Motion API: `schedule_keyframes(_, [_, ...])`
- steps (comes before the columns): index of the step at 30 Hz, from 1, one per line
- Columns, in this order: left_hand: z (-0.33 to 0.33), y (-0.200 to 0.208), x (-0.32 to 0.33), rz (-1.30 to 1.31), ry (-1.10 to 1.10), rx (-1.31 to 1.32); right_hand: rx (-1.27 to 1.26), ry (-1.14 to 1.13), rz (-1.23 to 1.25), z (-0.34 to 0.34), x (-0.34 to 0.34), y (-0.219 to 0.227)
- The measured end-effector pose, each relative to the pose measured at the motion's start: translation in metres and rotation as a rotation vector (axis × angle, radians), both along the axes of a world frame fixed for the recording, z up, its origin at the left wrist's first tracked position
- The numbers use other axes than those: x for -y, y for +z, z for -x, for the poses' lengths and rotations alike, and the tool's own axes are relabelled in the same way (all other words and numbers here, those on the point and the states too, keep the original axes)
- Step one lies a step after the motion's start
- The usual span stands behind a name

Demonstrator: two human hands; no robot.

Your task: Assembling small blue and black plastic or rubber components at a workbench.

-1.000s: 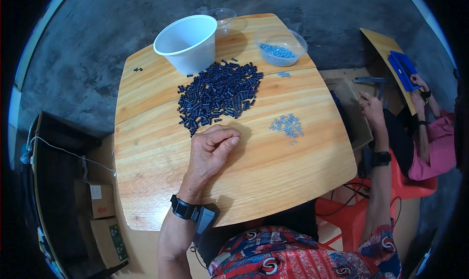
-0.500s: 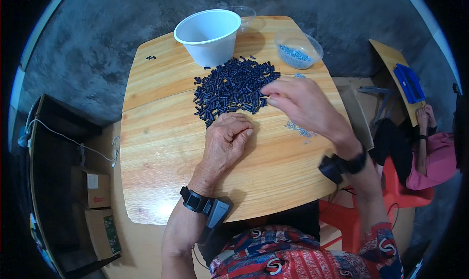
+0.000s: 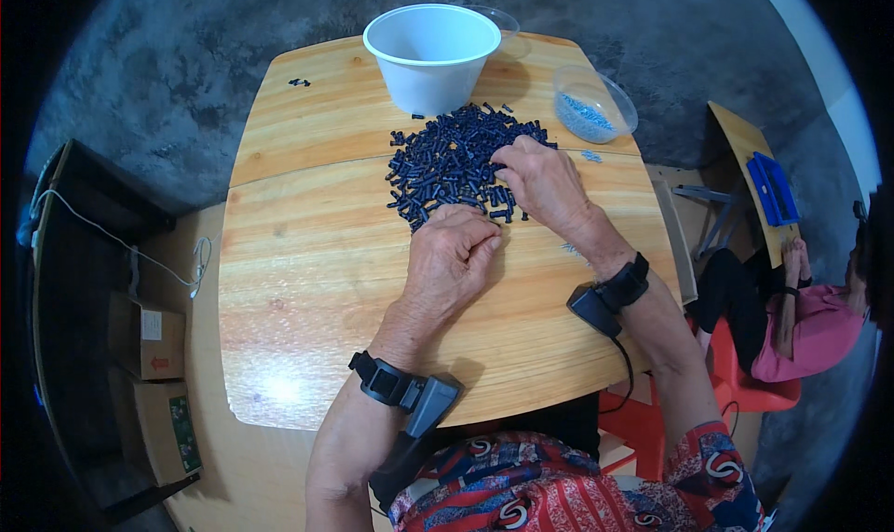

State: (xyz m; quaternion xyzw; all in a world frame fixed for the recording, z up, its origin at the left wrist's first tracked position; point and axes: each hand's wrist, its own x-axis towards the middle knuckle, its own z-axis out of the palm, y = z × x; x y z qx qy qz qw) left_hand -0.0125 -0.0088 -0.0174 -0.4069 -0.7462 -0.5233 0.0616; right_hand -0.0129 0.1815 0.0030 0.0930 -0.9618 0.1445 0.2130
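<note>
A heap of small dark, short tube-like plastic parts (image 3: 447,160) lies on the wooden table. At its near edge rests my left hand (image 3: 453,251), closed, fingertips tucked under; whatever it holds is hidden. My right hand (image 3: 545,183) is at the heap's right side, thumb and forefinger pinched low over the dark parts. Its fingertips are too small and covered to show what is between them. Small pale-blue pins or screws (image 3: 572,249) lie partly hidden behind my right wrist, and a few more pale-blue pieces (image 3: 591,156) sit beyond that hand.
A white tub (image 3: 433,76) stands behind the heap. Right of it is a clear bowl (image 3: 587,118) of pale-blue pieces. Several dark parts (image 3: 299,82) lie far left. Cardboard boxes (image 3: 163,346) stand left of the table. Another person (image 3: 810,332) sits at right by a blue tray (image 3: 773,189).
My right hand has come down from above the pale-blue pieces to the heap's right side. My left hand stays closed at the heap's near edge. The whole view has shifted slightly.
</note>
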Motion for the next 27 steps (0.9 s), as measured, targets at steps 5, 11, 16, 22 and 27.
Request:
schedule_keyframes(5, [-0.002, 0.002, -0.006, -0.044, -0.007, -0.014, -0.079, 0.031, 0.111, -0.004, -0.006, 0.005])
schedule_keyframes(11, [-0.013, 0.006, -0.002, 0.035, -0.206, -0.026, 0.036, -0.068, 0.572, -0.037, -0.009, 0.026])
schedule_keyframes(16, [-0.013, 0.003, -0.008, 0.075, -0.267, -0.028, 0.188, -0.153, 0.666, -0.062, -0.025, 0.022])
schedule_keyframes(22, [-0.007, 0.000, -0.005, 0.017, -0.037, -0.045, 0.053, -0.067, 0.256, -0.062, -0.033, 0.009])
schedule_keyframes(27, [-0.011, -0.002, -0.003, -0.035, 0.017, 0.115, 0.123, -0.076, 0.308, -0.064, -0.025, 0.011])
